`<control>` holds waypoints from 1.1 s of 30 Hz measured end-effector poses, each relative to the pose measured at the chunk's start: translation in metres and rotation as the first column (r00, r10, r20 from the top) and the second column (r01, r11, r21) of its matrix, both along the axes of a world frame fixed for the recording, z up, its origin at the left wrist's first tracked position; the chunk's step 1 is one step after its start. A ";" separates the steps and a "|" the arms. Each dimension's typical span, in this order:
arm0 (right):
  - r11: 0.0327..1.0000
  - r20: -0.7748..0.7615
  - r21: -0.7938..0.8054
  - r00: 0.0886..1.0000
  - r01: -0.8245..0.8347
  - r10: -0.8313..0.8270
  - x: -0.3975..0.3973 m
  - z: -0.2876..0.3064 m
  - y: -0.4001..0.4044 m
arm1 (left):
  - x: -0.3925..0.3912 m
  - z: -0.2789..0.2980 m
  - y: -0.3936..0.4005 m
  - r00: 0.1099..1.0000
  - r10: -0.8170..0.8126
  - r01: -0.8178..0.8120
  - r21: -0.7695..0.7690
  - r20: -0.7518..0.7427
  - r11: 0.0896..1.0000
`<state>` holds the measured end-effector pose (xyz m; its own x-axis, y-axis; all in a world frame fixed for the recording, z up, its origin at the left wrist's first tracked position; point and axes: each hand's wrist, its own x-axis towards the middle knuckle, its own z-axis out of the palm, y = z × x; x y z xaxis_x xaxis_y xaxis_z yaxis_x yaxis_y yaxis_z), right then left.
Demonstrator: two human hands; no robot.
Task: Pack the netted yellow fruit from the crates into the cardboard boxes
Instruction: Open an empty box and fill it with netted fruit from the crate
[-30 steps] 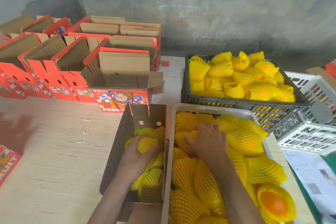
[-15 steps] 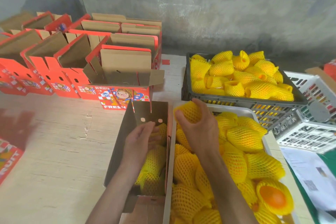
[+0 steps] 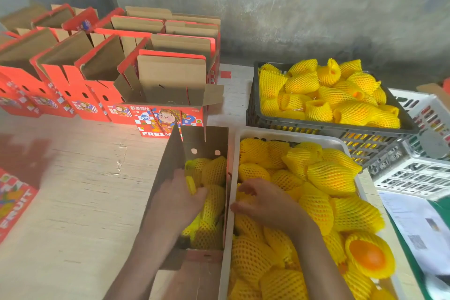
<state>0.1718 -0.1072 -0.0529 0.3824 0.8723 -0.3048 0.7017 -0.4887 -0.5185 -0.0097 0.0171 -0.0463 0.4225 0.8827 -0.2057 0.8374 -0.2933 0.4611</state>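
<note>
Red cardboard boxes are standing open in rows on the wooden tabletop, the nearest one showing a cartoon figure, Chinese characters too small to read, and the word "FRESH", its last letters partly covered by the flap of the open box in front. At the left edge, a red lid is reading "FRUIT", cut off by the frame.

A person is working with 2 bare hands. The left hand is reaching into the open box, its fingers curling around a netted yellow fruit lying among others already packed there. The right hand is resting on the netted fruit in the white crate just beside the box, its fingers loosely spread and blurred; whether it is gripping a piece cannot be told.

More netted fruit is filling a dark crate behind the white one. One fruit near the right forearm is showing orange skin through its net's open end. A white empty crate is sitting at the right, partly cut off, and printed papers below it are too blurred to read.
</note>
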 end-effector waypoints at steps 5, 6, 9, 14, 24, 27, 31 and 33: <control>0.976 0.157 -0.216 0.986 -0.021 0.056 -0.002 -0.005 0.000 | 0.011 -0.024 -0.016 0.838 -0.236 0.219 -0.093 -0.492 0.971; 0.963 0.145 -0.263 0.985 -0.050 0.090 0.000 -0.003 0.000 | 0.012 -0.026 -0.018 0.816 -0.242 0.209 -0.123 -0.525 0.970; 0.945 0.135 -0.314 0.981 -0.094 0.143 0.002 0.000 0.000 | 0.011 -0.029 -0.018 0.892 -0.150 0.073 -0.190 -0.427 0.979; 0.979 0.250 -0.180 0.957 -0.100 0.144 -0.002 -0.005 -0.002 | 0.003 -0.018 -0.010 0.992 -0.011 0.015 -0.038 0.123 0.999; 0.613 -0.478 0.613 0.851 0.499 -0.215 -0.012 0.034 0.017 | 0.028 0.021 -0.013 0.443 0.418 0.307 -0.573 0.793 0.760; 0.634 -0.409 0.694 0.911 0.341 -0.043 -0.031 0.053 0.039 | 0.035 0.034 -0.014 0.264 0.474 0.608 -0.527 0.840 0.593; 0.619 -0.395 0.712 0.918 0.333 -0.040 -0.031 0.054 0.059 | 0.037 0.042 0.008 0.112 0.717 0.606 -0.619 0.688 0.500; 0.637 -0.466 0.660 0.882 0.397 -0.066 -0.024 0.049 0.064 | 0.036 0.037 0.015 0.126 0.812 0.576 -0.708 0.570 0.408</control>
